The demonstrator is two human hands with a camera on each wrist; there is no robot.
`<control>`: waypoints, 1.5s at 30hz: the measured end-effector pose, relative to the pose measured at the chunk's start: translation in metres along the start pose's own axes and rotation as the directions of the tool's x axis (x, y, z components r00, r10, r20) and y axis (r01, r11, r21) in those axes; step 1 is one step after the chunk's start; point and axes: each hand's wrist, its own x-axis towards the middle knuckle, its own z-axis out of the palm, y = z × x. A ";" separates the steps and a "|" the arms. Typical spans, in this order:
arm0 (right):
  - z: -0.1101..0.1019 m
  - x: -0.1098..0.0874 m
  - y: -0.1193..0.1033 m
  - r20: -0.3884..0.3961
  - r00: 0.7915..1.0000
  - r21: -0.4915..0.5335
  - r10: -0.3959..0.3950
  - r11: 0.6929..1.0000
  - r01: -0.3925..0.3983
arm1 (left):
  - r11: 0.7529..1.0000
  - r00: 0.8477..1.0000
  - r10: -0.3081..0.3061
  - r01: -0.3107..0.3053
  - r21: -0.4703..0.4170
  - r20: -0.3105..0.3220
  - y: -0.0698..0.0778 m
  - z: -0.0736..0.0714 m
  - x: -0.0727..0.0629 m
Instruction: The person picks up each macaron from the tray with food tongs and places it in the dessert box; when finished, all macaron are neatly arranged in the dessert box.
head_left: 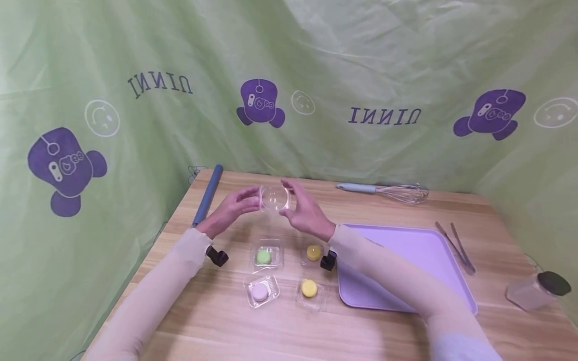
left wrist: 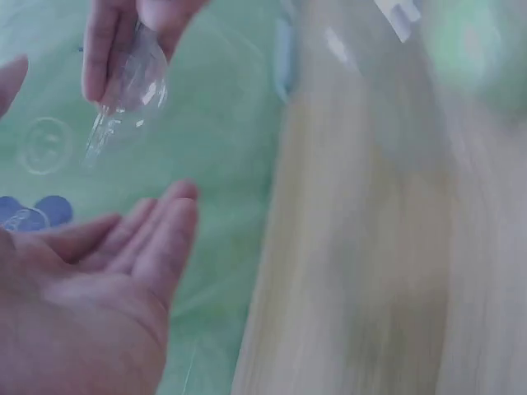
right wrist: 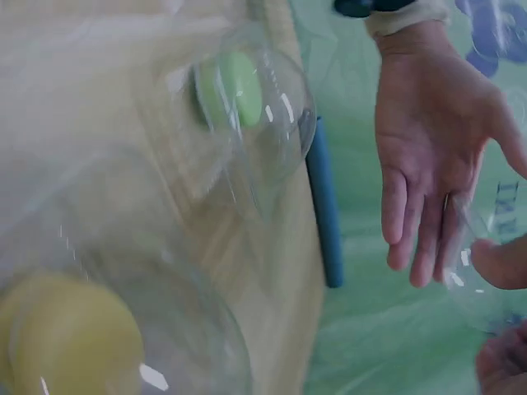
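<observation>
Above the back of the table, my right hand (head_left: 309,213) grips a clear plastic domed lid (head_left: 274,198) between thumb and fingers. Opposite it, my left hand (head_left: 229,211) is held with its fingers extended. The left wrist view shows that palm (left wrist: 90,304) apart from the domed lid (left wrist: 140,90); in the right wrist view its fingertips overlap the clear edge, and contact there is unclear. Below on the table are clear plastic boxes with a green macaron (head_left: 264,257), a dark yellow macaron (head_left: 313,252), a purple macaron (head_left: 260,292) and a yellow macaron (head_left: 309,288).
A purple tray (head_left: 406,240) lies under my right forearm, with metal tongs (head_left: 458,250) beside it. A dark-lidded jar (head_left: 533,291) is at the right edge. At the back are a whisk (head_left: 397,191) and a blue rolling pin (head_left: 208,194). Green fabric (head_left: 316,145) hangs around.
</observation>
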 end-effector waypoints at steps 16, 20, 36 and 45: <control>-0.020 -0.021 -0.011 0.083 0.439 -0.567 -0.895 0.320 0.759 | 0.892 0.906 -0.037 0.221 -0.395 0.422 0.033 0.018 -0.021; -0.020 -0.023 -0.010 0.092 0.424 -0.575 -0.901 0.300 0.761 | 0.898 0.899 -0.044 0.227 -0.378 0.436 0.031 0.018 -0.022; -0.019 -0.037 -0.028 -0.013 0.842 -0.011 -0.539 0.842 0.539 | 0.912 0.970 0.227 -0.178 0.369 -0.092 0.035 0.030 -0.047; -0.012 -0.067 -0.038 0.191 0.905 0.095 -0.381 0.924 0.369 | 0.421 0.734 0.678 -0.427 0.800 0.035 0.014 0.063 -0.096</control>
